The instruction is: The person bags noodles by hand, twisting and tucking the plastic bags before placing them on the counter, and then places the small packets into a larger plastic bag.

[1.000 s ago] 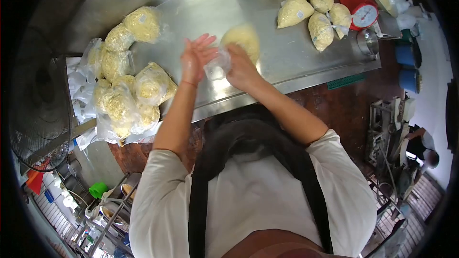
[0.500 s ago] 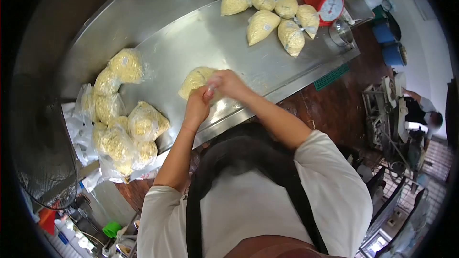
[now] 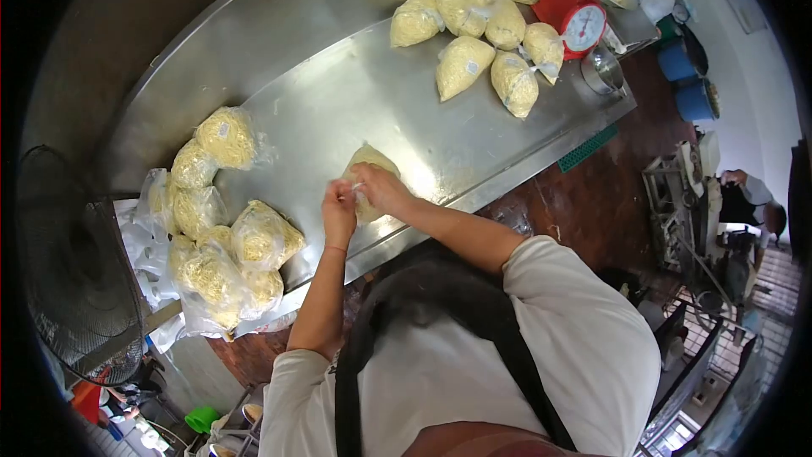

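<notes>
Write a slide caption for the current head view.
Left hand and right hand at a filled plastic bag on a metal table, red dial scale at upper right.

Clear bag [image 3: 373, 155] | pale yellow, bulging | partly hidden | on metal table [image 3: 313, 97]

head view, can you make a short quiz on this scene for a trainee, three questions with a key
1. True or false: the left hand and the right hand are both at the same bag.
2. Choose one. What colour is the body of the dial scale?
a) green
b) red
c) blue
3. Which is nearer to the metal pot: the dial scale or the fan?

Key: 1 true; 2 b; 3 the dial scale.
</notes>
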A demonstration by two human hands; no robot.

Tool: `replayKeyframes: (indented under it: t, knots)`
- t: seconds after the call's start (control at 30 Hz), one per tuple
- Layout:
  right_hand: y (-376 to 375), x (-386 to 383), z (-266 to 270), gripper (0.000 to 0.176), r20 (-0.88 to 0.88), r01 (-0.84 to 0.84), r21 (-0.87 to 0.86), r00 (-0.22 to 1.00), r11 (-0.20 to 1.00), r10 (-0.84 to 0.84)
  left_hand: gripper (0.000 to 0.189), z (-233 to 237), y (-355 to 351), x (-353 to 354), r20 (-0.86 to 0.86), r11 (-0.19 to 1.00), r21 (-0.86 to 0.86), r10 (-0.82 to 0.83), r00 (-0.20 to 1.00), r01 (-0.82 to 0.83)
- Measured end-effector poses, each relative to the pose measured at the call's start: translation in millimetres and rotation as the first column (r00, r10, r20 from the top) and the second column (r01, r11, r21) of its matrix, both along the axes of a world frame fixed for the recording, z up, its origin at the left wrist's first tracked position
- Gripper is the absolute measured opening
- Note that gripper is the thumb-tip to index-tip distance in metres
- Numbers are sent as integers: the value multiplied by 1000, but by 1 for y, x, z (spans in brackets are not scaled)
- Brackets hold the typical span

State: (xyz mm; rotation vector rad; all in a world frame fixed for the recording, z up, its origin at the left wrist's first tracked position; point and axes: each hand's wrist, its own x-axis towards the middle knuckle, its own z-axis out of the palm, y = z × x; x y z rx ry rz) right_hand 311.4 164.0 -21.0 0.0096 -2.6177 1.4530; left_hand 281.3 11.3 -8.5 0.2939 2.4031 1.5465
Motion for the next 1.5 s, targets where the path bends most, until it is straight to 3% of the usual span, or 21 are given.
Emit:
replayKeyframes:
  t: [0.07,0.2,0.27,0.33,0.37,0.4,0.43,0.47,0.57,0.67,0.77,0.83,0.9,1.0,1.1,1.2,1.27,1.33,1.4,1.47,1.5]
  knots:
    - [8,-2,16,33,250,14,-209,967,978,39,24,4,8,-2,-6,999,19,33,999,-33]
    - [44,-6,-34,35,94,-261,-465,935,846,341,22,9,32,-4,-232,990,-129,-82,969,53]
    - [64,-3,3,35,371,-257,-376,839,890,398,15,9,43,-3,-276,981,-182,-118,954,68]
    - [55,6,-4,27,305,-170,-395,903,903,303,12,10,47,0,-215,973,-215,-131,968,84]
    - [51,12,-3,26,279,-124,-214,943,969,183,11,15,48,1,-184,975,-200,-134,974,97]
    - [49,16,-9,24,-126,-122,-65,986,990,113,14,18,46,2,-209,977,-172,-163,964,127]
    - [53,19,-10,20,-279,-116,103,950,988,140,11,7,46,2,-334,987,-115,-141,932,109]
    - [57,26,-10,10,-149,-69,7,986,998,69,12,-4,43,6,-379,982,-168,-142,914,83]
    - [78,33,17,5,-83,-6,120,996,993,16,15,13,48,21,-453,949,-291,-247,856,120]
    - [92,21,21,9,271,27,3,962,1000,-27,20,15,70,32,-431,903,-396,-340,836,164]
    - [99,22,44,19,321,-116,243,946,963,33,23,11,82,35,-370,875,-443,-378,849,196]
    - [99,35,41,25,442,-292,288,885,912,144,23,20,80,36,-259,824,-485,-457,851,294]
    - [88,44,56,37,577,-403,344,803,848,148,22,18,76,41,-302,846,-456,-438,847,275]
    - [91,42,45,38,515,-433,373,833,821,205,23,10,73,44,-320,877,-399,-408,855,269]
    - [109,45,12,38,195,-230,26,956,973,221,20,8,72,42,-376,912,-297,-386,843,285]
    - [133,31,20,31,246,-160,-292,940,943,236,13,13,91,18,-371,922,-206,-384,845,329]
    - [141,12,77,25,231,11,-151,973,988,25,9,30,127,-12,-448,948,-96,-314,837,304]
    - [160,-16,135,22,125,172,-317,982,933,-138,12,80,161,-45,-630,964,-11,-212,747,264]
    - [189,-33,182,23,25,191,-630,974,753,-226,36,147,157,-71,-718,962,112,-95,690,248]
    - [175,-26,244,28,-3,252,-470,958,846,-287,61,207,90,-72,-659,979,113,-53,750,168]
    - [171,-17,245,30,24,280,-363,956,889,-292,73,195,52,-73,-698,998,-36,-67,713,58]
